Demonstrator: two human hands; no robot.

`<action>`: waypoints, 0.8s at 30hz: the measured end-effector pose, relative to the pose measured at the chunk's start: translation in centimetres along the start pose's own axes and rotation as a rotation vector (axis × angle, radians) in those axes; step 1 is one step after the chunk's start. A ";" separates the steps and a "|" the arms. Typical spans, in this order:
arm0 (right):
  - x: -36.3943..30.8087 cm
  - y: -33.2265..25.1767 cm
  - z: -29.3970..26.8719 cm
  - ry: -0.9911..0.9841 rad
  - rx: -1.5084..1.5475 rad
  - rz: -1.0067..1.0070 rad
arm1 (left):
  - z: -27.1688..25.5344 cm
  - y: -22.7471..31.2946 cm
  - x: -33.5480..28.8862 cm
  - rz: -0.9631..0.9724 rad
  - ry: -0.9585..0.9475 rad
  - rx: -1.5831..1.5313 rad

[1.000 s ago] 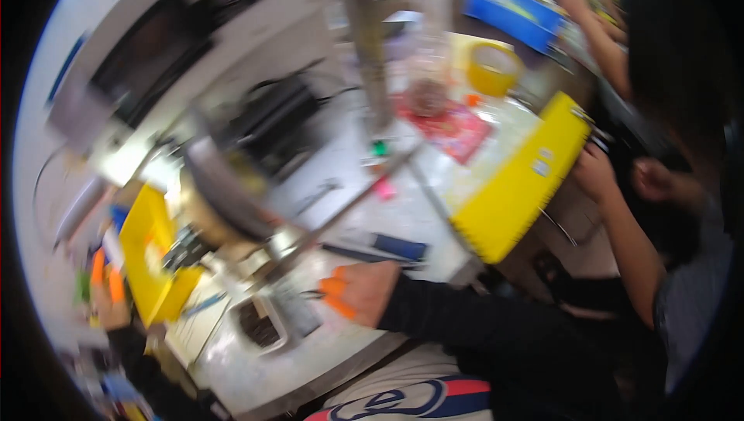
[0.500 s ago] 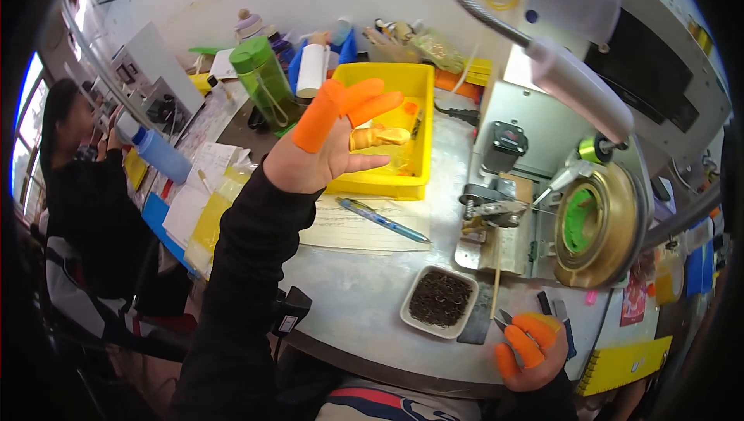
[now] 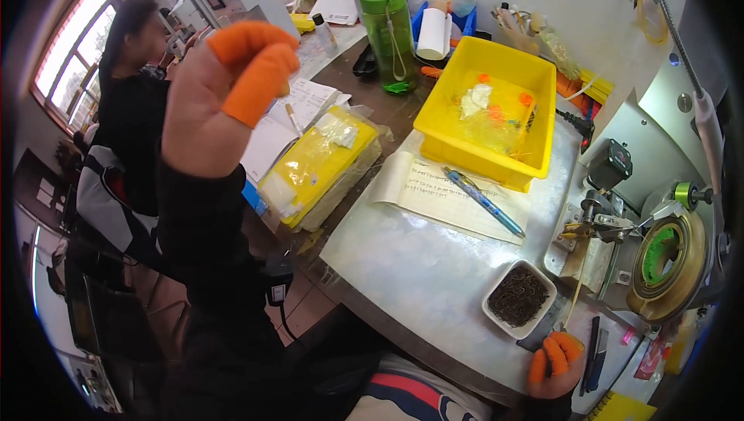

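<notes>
My left hand (image 3: 225,99) is raised on the left, well above the table, orange covers on its fingers. The fingers curl inward, and whatever they may pinch is hidden or too small to make out. At the lower right, my right hand (image 3: 556,370), with orange finger covers too, is closed around tweezers (image 3: 561,328), of which only the tips show. Just left of the tips stands a square white dish (image 3: 488,302) of thin dark wire-like bits. Beyond them, a thin pale stick (image 3: 573,303) slopes up to a small machine (image 3: 604,223) with a gold-rimmed spool (image 3: 637,291).
A yellow tray (image 3: 442,142) holds scraps. In front of it lie a notepad (image 3: 418,188) and a blue pen (image 3: 487,202). Left stand a green bottle (image 3: 385,33) and a plastic-wrapped yellow packet (image 3: 318,169). A lamp (image 3: 707,126) rises at the right. Another person (image 3: 128,111) sits far left.
My left hand has moved left, away from the yellow tray, and its fingers have gone from spread to curled. The view has swung left. My right hand stays beside the dish.
</notes>
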State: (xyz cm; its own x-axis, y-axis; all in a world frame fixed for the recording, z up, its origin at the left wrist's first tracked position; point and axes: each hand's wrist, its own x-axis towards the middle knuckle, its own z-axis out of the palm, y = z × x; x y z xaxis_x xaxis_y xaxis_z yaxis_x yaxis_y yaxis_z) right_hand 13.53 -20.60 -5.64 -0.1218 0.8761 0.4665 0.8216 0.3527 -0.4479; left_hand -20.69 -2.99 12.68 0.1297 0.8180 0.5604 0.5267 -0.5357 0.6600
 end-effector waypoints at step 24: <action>8.2 -3.8 -3.2 0.103 0.919 0.502 | 21.1 0.9 -0.4 -0.284 -0.996 -0.334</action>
State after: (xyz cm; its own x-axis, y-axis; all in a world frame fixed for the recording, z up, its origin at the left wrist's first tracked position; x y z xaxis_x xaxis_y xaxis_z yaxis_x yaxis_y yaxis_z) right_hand 11.18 -15.79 2.36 0.1993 0.9737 0.1101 0.0211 0.1081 -0.9939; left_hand -2.50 0.68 2.49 0.7414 0.6432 -0.1916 0.4095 -0.2074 0.8884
